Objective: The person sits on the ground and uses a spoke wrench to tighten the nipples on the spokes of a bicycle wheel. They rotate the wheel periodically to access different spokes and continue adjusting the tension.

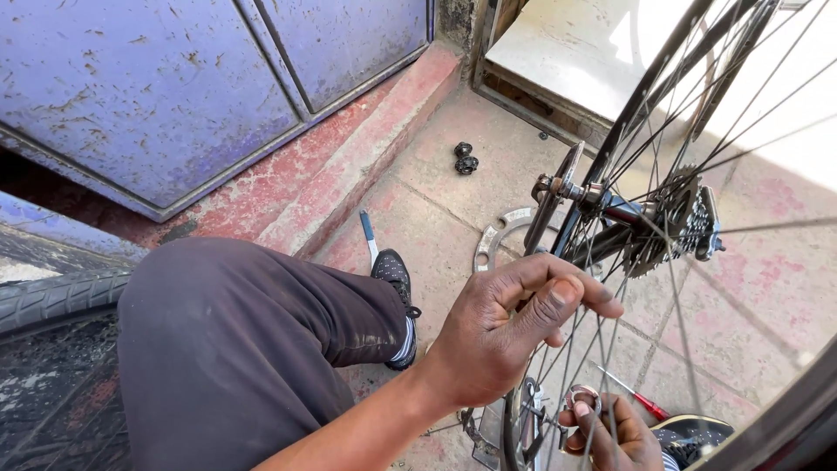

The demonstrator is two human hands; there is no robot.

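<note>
Far left, a knobbly black tyre [52, 296] beside a scuffed blue metal door [157, 87]. Dark trouser knee [235, 340], black shoe [397, 275] on worn red floor tiles [436, 218]. Left hand [506, 327] pinches thin steel spokes [610, 349] near the hub, fingers curled. Right hand [610, 432], lower, grips a small shiny metal ring [582, 399]. Toothed sprocket cluster [684, 227] sits right of the hub; flat grey disc [501, 231] lies on the tiles.

Left hand [510, 327] centre frame, forearm coming in from bottom centre, wrist slightly bent. Fingers curled inward, thumb pressed toward index in a pinch. Right hand [610, 432] at bottom edge right of centre, mostly cropped, palm up, fingers bent in a loose grip. Bent left knee fills lower left, foot just left of centre.
</note>
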